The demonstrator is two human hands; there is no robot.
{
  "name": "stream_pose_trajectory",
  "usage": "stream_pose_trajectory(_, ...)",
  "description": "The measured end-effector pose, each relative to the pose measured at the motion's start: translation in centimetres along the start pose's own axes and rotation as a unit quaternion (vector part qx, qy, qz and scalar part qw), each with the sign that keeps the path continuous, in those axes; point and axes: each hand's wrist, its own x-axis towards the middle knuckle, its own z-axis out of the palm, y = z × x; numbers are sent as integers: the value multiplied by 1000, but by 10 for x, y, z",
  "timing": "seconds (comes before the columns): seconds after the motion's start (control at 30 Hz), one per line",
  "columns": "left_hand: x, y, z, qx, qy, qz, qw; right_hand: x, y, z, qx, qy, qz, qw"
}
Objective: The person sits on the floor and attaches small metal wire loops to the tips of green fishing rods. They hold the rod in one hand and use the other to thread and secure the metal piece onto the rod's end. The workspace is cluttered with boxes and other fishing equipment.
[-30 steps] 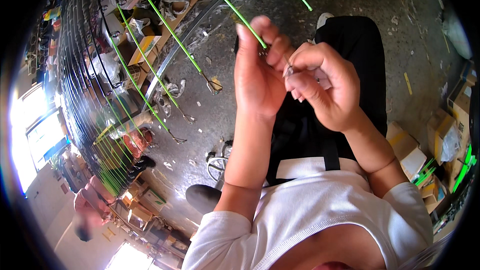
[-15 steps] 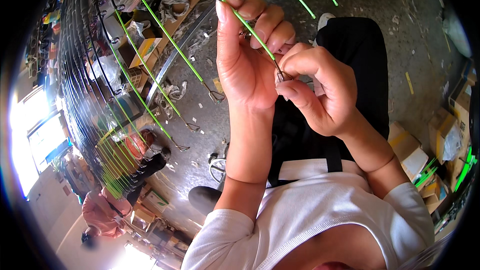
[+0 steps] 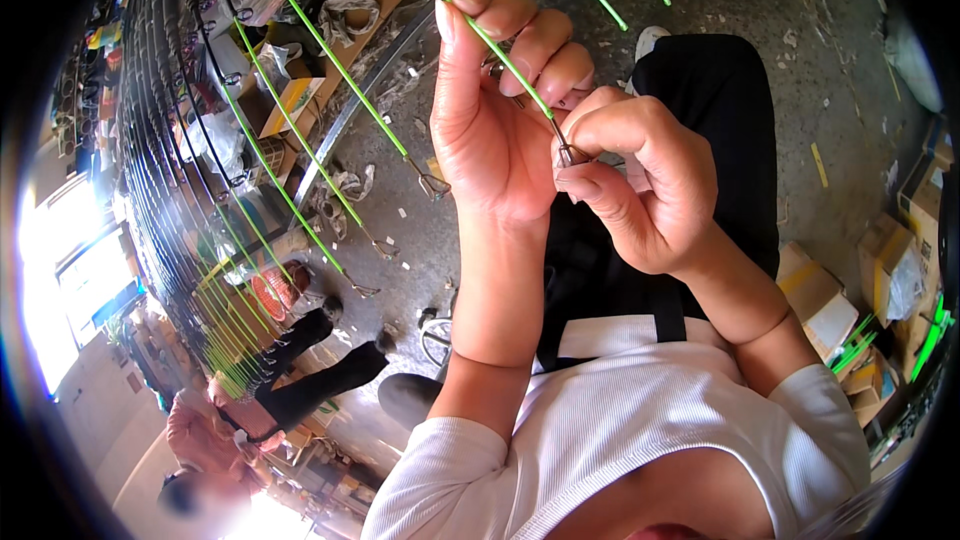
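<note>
Glossy green rod (image 3: 480, 32), metal tip (image 3: 568, 150)

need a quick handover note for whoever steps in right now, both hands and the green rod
Left hand: raised, fingers curled round the green rod near its lower end.
Right hand: thumb and forefinger pinched on the small metal fitting at the rod's tip.
Things: more green rods with metal end fittings hang to the left, over the concrete floor; cardboard boxes at right.
Done: rod in hand, fitting at its tip.
Left: whether the fitting is fully seated cannot be told; check it.

Left hand (image 3: 495, 130) and right hand (image 3: 640, 185) pinch a green rod (image 3: 470, 25) at its metal tip (image 3: 567, 150).
</note>
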Motion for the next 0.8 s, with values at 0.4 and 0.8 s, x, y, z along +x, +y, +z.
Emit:
stream_pose_trajectory(0.4, -2, 2, -1, -22, -24, -9, 999, 0, -1, 0, -2, -11, -6, 1000)
stream_pose_trajectory(0.8, -2, 0, -3, -11, -32, -7, 999, -1, 0, 1, 5, -3, 2, 1000)
